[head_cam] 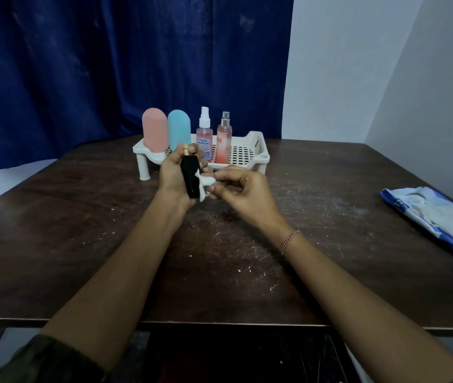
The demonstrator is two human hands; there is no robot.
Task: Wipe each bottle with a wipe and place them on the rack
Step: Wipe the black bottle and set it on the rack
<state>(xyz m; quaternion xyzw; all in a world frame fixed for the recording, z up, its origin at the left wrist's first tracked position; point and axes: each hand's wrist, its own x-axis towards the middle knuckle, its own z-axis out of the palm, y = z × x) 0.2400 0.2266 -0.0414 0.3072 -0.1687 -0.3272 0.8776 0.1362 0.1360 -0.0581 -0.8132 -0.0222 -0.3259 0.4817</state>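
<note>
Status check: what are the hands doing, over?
Left hand grips black bottle. Right hand pinches wipe against it. Four bottles on rack. Rack's right end free.

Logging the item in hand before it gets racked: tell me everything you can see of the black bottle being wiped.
The glossy black rectangular bottle is slim, glass or hard plastic by its look, with a pale gold collar on top. The left hand grips it nearly upright above the dark wooden table, in front of the white plastic rack, not on it. The crumpled white wipe, pinched by the right hand, touches the side facing that hand. No label shows.
</note>
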